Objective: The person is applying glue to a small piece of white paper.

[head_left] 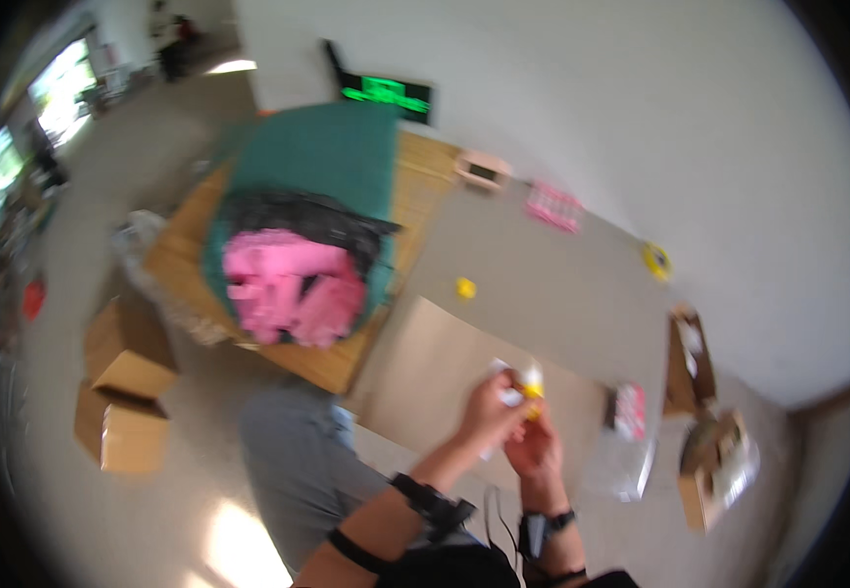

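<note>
Both of my hands are together over the pale board [445, 363] at the near side of the grey table. Between them is a small yellow-and-white item [532, 384], blurred, whose kind I cannot make out. My left hand [484, 410] closes on it from the left, with a bit of white film or paper [510, 397] at its fingers. My right hand [535, 449] has its fingertips closed at the item's lower yellow end. Farther off on the grey table lies another small yellow piece [465, 288].
To the left, a wooden table [425, 162] bears pink pieces [288, 279] in black plastic on a green sheet. Pink packs [554, 208], a yellow tape roll [656, 261] and a pink-white pack [629, 412] lie along the grey table's edges. Cardboard boxes [131, 348] stand on the floor.
</note>
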